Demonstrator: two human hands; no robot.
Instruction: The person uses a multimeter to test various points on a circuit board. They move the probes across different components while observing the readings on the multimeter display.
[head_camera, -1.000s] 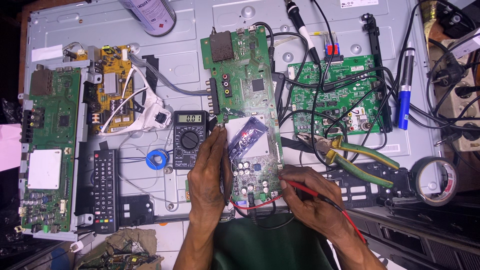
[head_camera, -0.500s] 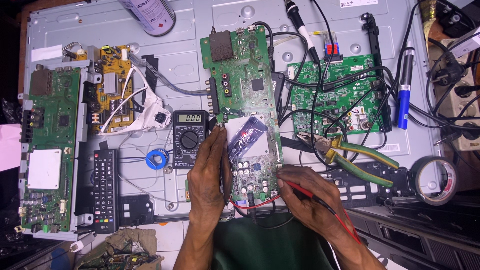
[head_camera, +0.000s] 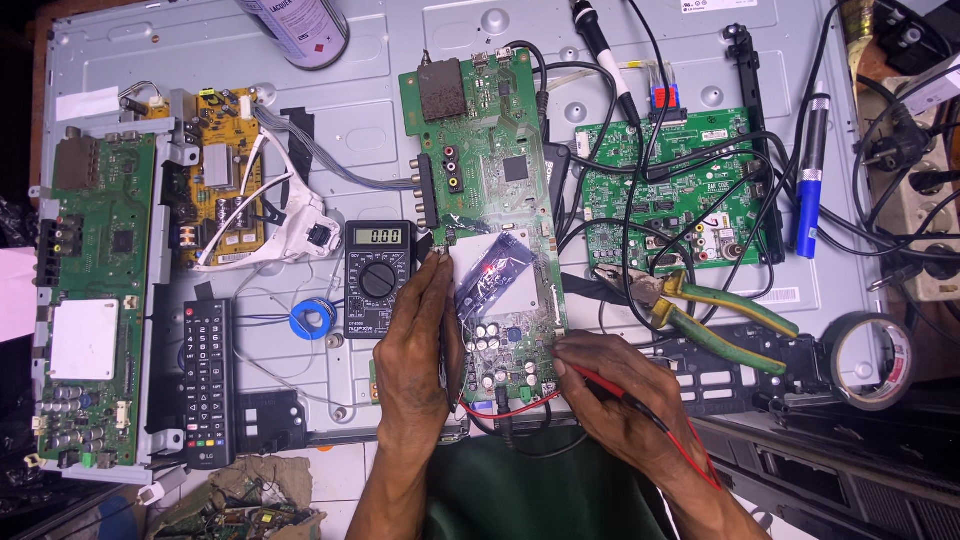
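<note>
A long green circuit board (head_camera: 492, 150) lies upright in the middle of a grey metal panel (head_camera: 380, 130). My left hand (head_camera: 420, 340) rests along the board's left edge, fingers together, tips near its upper left side by a shiny foil patch (head_camera: 495, 265); a probe in it is not clearly visible. My right hand (head_camera: 615, 395) pinches a red test probe and lead (head_camera: 530, 405) at the board's lower right edge. A black digital multimeter (head_camera: 378, 278) with a lit display sits just left of my left hand.
Another green board (head_camera: 670, 190) tangled in black cables lies to the right, with green-handled pliers (head_camera: 700, 315) below it. A tape roll (head_camera: 870, 360), blue pen-like tool (head_camera: 810, 190), remote control (head_camera: 208, 380), yellow board (head_camera: 222, 190), left green board (head_camera: 90, 300), solder spool (head_camera: 312, 320) and spray can (head_camera: 300, 30) surround.
My right hand has shifted slightly along the board's lower right edge with the red probe. My left hand stays put.
</note>
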